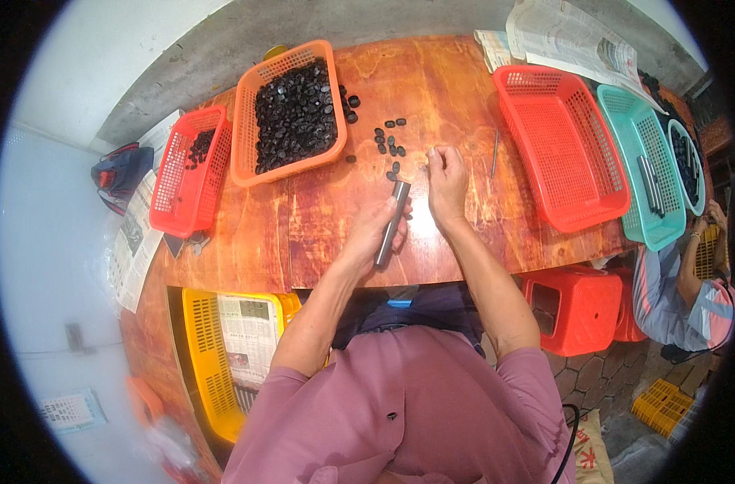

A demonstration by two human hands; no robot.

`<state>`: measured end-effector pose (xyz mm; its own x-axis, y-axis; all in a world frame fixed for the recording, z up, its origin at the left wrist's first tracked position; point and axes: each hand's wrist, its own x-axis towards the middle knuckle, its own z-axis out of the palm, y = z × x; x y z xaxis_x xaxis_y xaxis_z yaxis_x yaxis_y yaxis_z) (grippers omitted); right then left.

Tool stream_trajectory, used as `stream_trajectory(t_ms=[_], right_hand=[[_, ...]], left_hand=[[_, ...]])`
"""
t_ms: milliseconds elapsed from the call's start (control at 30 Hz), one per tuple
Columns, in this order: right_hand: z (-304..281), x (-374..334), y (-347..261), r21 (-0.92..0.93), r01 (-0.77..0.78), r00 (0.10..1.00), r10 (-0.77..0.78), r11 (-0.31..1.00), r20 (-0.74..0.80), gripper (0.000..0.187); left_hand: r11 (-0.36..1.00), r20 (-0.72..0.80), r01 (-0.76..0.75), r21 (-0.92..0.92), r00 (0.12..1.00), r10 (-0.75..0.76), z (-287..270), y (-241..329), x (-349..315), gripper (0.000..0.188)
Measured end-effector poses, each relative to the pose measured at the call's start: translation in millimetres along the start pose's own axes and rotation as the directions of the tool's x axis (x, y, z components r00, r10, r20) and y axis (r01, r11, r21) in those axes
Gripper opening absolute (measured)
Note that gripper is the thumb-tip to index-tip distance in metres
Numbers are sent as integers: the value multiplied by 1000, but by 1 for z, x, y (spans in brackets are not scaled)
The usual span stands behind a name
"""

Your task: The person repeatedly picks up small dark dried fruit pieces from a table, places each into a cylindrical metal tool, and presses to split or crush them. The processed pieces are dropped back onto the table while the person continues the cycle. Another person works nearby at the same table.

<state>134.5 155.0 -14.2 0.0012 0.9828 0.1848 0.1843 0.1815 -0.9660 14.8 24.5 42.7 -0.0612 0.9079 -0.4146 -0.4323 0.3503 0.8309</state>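
Wooden surface (448,81): reddish-brown and streaked, its edges bent by the wide lens, with a grey wall (190,73) behind and newspaper (573,40) at the far right.
Dark tube (392,226): near the middle of the surface's near edge, slanting, one end pointing far and slightly right; whether it touches the wood cannot be told.
Left hand (374,227): its grip is closed around the tube, thumb along the upper side.
Right hand (448,184): just right of the tube's far end, thumb and forefinger drawn together; whether this grip has a piece in it, I cannot tell.
Loose black pieces (381,139): a small scatter beyond the tube, the nearest lying just beside its far end.
Orange basket (244,153): far left, heaped with similar pieces.
Thin rod (495,155): lies between the right hand and the large red basket (557,145).
Teal basket (621,129): at the right, with several similar tubes inside.
Step in hand: seemingly working pieces at the tube's end, one at a time.
Next move: probably calls for a steady left grip while the right fingertips line up a piece squarely with the tube's opening.
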Motion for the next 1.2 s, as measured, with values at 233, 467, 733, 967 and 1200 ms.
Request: stream_trajectory(t_ms=[233,467,733,967,1200], right_hand=[[0,0,-1,8,5,1000,-5,1000,2,22],[1,1,1,13,3,1000,-3,1000,9,21],[1,0,5,38,-7,1000,6,999,14,23],[-1,-1,-5,13,7,1000,-7,1000,11,22],[-2,-1,-6,-25,24,1000,-24,999,13,23]], left_hand=[[992,41,67,-111,997,-63,-7,-1,-2,41],[998,31,20,-58,999,-18,-9,-4,-2,41],[978,39,33,-204,999,-26,-2,-2,0,45],[970,52,87,-226,996,-77,-8,-1,-3,46],[993,-84,28,-111,996,-37,-12,-5,-2,42]])
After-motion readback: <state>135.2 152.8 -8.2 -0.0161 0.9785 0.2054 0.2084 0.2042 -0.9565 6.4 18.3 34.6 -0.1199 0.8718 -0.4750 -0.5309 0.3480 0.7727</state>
